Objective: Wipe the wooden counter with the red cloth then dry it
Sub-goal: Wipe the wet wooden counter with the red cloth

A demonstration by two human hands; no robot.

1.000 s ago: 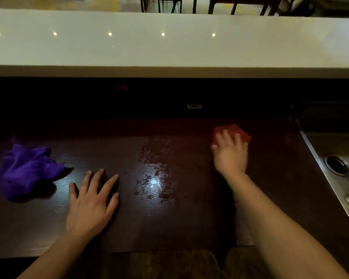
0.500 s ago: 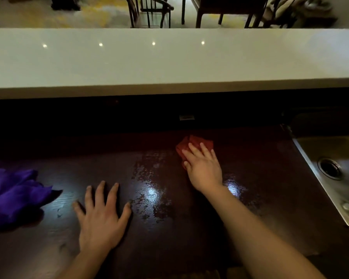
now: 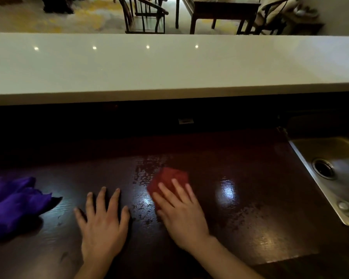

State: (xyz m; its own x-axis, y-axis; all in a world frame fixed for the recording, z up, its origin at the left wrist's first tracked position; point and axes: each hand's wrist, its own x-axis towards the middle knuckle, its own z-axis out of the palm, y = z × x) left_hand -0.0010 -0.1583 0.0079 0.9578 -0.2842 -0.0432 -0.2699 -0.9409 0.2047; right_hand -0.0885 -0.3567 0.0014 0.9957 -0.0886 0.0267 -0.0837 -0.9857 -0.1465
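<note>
The dark wooden counter (image 3: 250,188) stretches across the view, with wet glossy streaks near its middle. A folded red cloth (image 3: 167,179) lies flat on it. My right hand (image 3: 179,212) presses down on the cloth with fingers spread, covering its near half. My left hand (image 3: 102,222) rests palm down on the bare wood just left of the right hand, fingers apart, holding nothing. A crumpled purple cloth (image 3: 12,204) sits on the counter at the far left.
A steel sink (image 3: 334,172) with a round drain is set into the counter at the right. A raised white bar top (image 3: 169,63) runs along the back, above a dark recess. Chairs and a table stand in the room beyond.
My right hand has slid the red cloth leftward and toward me, from near the sink side to the counter's middle. The left hand has stayed flat in place.
</note>
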